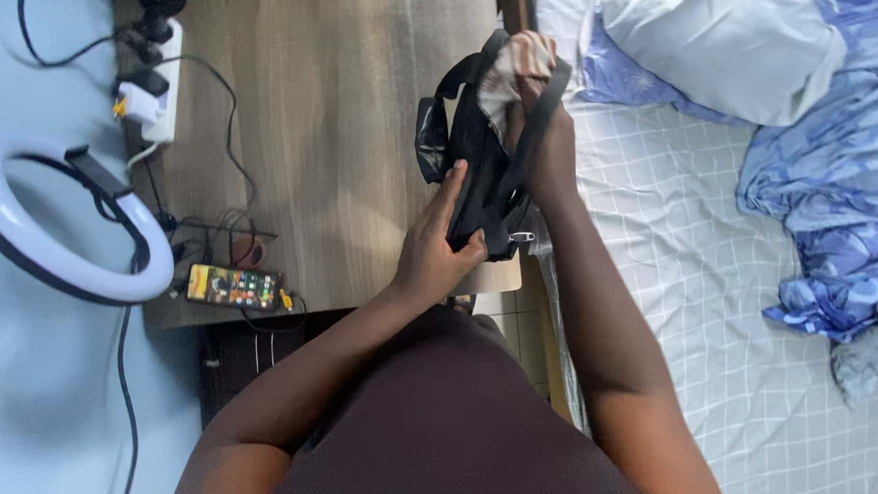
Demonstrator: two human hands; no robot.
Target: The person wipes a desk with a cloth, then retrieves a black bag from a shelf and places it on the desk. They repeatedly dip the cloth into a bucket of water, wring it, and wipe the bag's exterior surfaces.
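A small black bag (472,149) with straps is held up over the edge of a wooden table (336,101). My left hand (437,252) grips the lower side of the bag, thumb pressed on its front. My right hand (544,147) reaches into the bag's open top, its fingers closed on a crumpled pale cloth (514,65) that sticks out of the opening. A strap loops over my right wrist.
A bed with a white checked sheet (698,271), blue bedding (833,187) and a white pillow (720,46) lies at the right. On the table's left edge are a power strip (157,87), cables and a phone (232,286). A ring light (55,222) stands at the left.
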